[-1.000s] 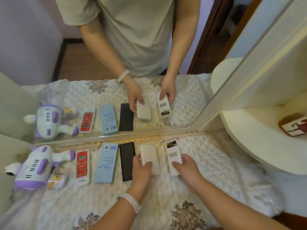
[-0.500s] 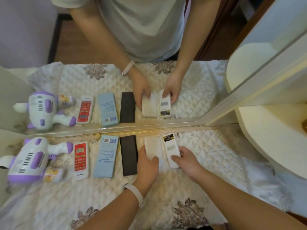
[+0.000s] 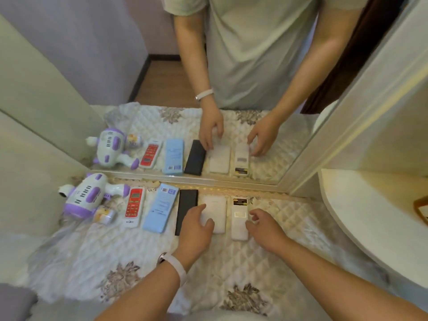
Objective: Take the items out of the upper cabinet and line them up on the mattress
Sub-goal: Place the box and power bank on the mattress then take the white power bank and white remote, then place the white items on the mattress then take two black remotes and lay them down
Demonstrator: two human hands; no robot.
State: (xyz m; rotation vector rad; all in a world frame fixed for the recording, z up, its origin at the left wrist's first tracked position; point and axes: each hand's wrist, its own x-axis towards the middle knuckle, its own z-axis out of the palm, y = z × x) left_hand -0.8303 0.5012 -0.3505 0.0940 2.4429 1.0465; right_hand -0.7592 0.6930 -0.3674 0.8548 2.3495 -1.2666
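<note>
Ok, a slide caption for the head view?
Left hand rests on the white box, right hand beside the white remote, ending a row on the mattress.

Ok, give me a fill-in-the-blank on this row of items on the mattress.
The left hand rests on the white power bank, right of the ____ slab.
The toy plane is white and ____.
The light blue box lies right of the ____ remote.
Behind the row stands a ____.
Missing: black; purple; red; mirror.
</note>
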